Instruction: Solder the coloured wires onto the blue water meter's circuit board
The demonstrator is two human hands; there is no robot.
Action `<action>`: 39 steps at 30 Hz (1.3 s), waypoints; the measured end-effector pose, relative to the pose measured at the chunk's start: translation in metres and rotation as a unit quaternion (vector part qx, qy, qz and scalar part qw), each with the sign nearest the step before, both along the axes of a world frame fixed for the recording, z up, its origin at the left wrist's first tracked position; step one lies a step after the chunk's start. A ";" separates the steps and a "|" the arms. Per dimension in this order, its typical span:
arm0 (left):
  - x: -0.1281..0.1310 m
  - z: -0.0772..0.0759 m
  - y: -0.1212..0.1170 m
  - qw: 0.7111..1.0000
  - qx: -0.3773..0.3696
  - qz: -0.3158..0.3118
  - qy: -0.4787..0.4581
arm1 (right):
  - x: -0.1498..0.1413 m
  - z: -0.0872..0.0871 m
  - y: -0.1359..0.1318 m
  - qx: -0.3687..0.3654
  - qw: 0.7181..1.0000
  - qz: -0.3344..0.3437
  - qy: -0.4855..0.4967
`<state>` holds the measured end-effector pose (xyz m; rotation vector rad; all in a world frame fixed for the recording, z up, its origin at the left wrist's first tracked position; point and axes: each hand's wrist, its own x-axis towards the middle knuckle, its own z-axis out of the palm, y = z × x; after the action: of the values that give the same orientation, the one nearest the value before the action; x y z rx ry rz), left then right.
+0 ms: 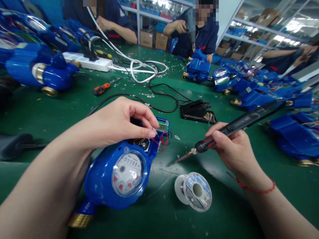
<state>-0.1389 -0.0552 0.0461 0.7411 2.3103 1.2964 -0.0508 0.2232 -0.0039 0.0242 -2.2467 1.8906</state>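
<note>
A blue water meter (107,176) with a round dial and a brass end lies in front of me, its electronics compartment uncovered. Over that compartment, my left hand (124,119) pinches thin wires (163,141) between thumb and fingertips; red and dark strands hang by the small display (162,127). My right hand (231,149) grips a black soldering iron (211,141) like a pen. Its tip points down left, close to the table, apart from the meter. Below the iron a spool of solder (199,192) lies on its side, a loose strand trailing left.
Behind the iron sits a black soldering stand (196,111). An orange screwdriver (101,89), a white power strip (87,62) and tangled cables lie further back on the green table (139,219). More blue meters (259,89) crowd both sides. Co-workers sit opposite, one holding a power screwdriver (191,28).
</note>
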 end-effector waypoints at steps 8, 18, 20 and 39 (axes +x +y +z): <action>0.000 0.004 0.003 0.998 -0.042 0.023 0.042 | 0.001 -0.006 0.003 0.054 0.997 0.054 -0.015; 0.002 0.004 0.003 0.999 -0.025 0.028 0.022 | 0.000 -0.010 0.001 0.042 0.997 0.062 -0.025; 0.002 0.003 0.002 0.999 -0.023 0.031 0.018 | 0.000 -0.010 0.000 0.044 0.997 0.061 -0.024; 0.001 0.000 0.001 0.999 -0.006 0.027 0.031 | 0.003 0.005 -0.009 -0.059 0.996 -0.012 -0.066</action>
<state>-0.1382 -0.0541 0.0456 0.7284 2.4013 1.2994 -0.0483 0.2147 0.0006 -0.1483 -2.2009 2.0654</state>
